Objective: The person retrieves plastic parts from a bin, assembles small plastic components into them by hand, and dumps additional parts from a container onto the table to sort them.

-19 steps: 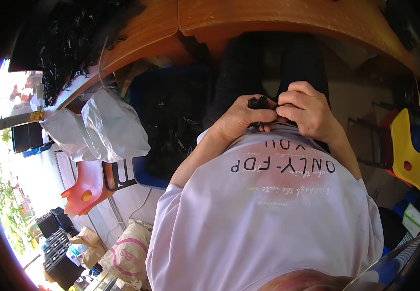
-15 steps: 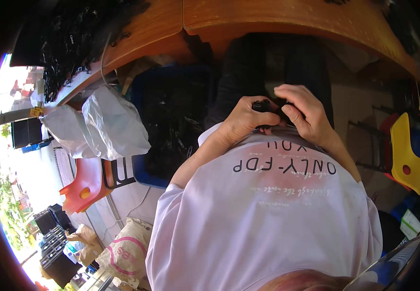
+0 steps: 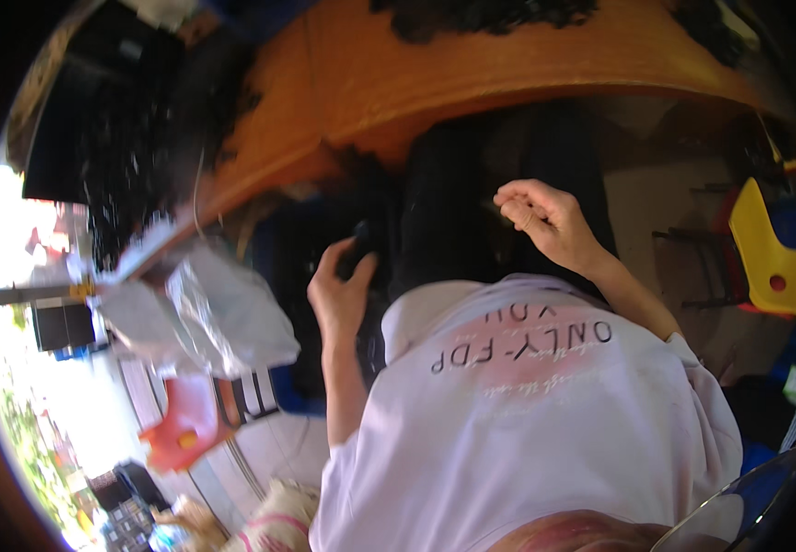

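My left hand (image 3: 338, 290) is out over the blue bin (image 3: 292, 400) at my left side. Its thumb and fingers grip a small black part (image 3: 355, 253), blurred by motion. Dark contents lie in the bin, too dim to make out singly. Above my dark-trousered lap, my right hand (image 3: 550, 225) is curled with thumb and fingers close together. Whether anything sits between those fingertips is too small to see. The two hands are well apart.
A wooden table (image 3: 453, 55) curves across the far side, with piles of black parts (image 3: 490, 14) on it. A white plastic bag (image 3: 223, 313) hangs at the left. Beyond it is a pink chair (image 3: 182, 423); a yellow chair (image 3: 775, 258) stands at the right.
My hands were together at my waist around black parts. The left has moved left over the bin with a black part; the right has shifted slightly up. The view has turned somewhat.
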A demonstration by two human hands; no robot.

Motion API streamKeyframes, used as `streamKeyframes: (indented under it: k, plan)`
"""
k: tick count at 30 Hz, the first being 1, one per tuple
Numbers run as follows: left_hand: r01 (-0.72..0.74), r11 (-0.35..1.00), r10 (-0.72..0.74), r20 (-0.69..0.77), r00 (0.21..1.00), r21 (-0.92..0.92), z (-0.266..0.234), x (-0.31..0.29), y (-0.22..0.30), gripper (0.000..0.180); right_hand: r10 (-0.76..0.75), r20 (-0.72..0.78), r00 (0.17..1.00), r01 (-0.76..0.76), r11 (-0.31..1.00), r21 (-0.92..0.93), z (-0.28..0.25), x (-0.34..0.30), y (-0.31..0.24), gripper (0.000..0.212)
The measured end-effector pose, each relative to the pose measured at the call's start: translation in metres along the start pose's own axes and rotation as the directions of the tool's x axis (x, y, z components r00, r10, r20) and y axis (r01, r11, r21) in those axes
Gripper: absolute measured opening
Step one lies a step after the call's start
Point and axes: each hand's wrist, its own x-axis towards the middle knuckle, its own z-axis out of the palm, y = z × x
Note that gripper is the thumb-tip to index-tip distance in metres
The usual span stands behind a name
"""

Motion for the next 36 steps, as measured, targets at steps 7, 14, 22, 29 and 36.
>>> streamKeyframes:
  k: [7,14,22,29,36]
  plan:
    - [-0.111,0.974,0.169,-0.305,0.937,0.198,-0.032,0.029,0.013,0.048,-0.406,-0.319,0.856,0.267,0.877,-0.399,-0.059,0.068,-0.001,0.013]
    - [-0.507,0.855,0.519,-0.193,0.833,0.110,0.038,0.170,0.138,0.032,-0.500,-0.363,0.786,0.129,0.707,-0.696,-0.097,0.169,0.036,0.017]
    - [-0.512,0.773,0.566,-0.041,0.824,0.376,0.106,0.293,0.153,0.036,-0.480,-0.206,0.853,0.123,0.567,-0.814,-0.096,0.209,0.057,0.019]
    - [-0.340,0.781,0.434,-0.064,0.899,0.523,0.088,0.255,0.149,0.026,-0.478,-0.290,0.829,0.168,0.708,-0.686,-0.095,0.212,0.048,0.010]
    - [0.071,0.647,0.095,0.172,0.980,-0.759,0.083,0.191,0.139,0.032,-0.295,-0.169,0.941,0.039,0.588,-0.808,-0.072,0.224,0.035,0.014]
